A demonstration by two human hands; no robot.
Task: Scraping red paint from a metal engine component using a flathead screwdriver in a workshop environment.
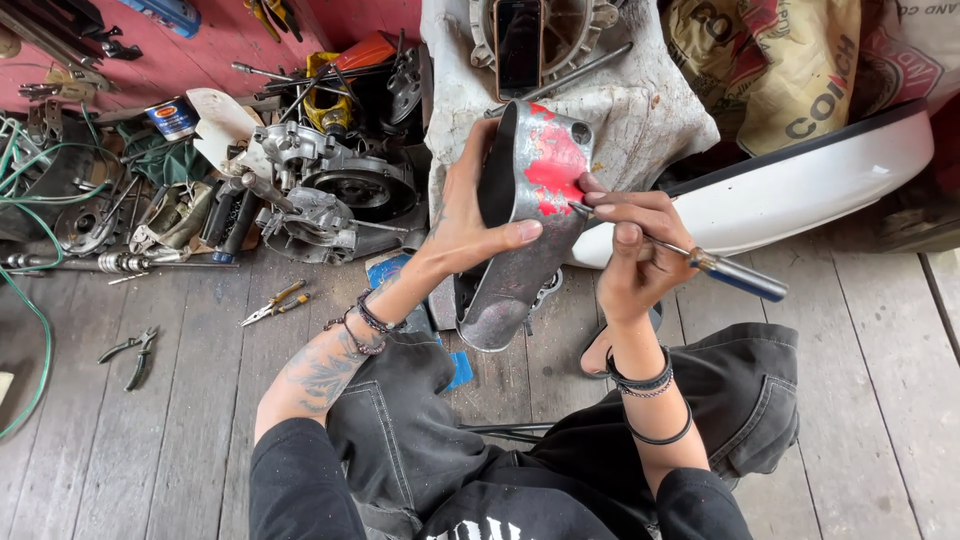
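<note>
My left hand [465, 225] grips a grey metal engine cover [525, 230] with patches of red paint, holding it upright above my lap with the thumb across its face. A screwdriver [700, 260] with a blue and silver handle is held in my right hand [630, 250]. Its tip rests against the red patch on the cover's right side. Both wrists carry dark bracelets.
Engine parts [330, 190], pliers [275, 303], a second pair of pliers [133, 352], green wire [30, 200] and a small can [172, 117] lie on the plank floor at left. A phone [518, 45] sits on a white block. A white panel [800, 185] and sacks [770, 60] lie at right.
</note>
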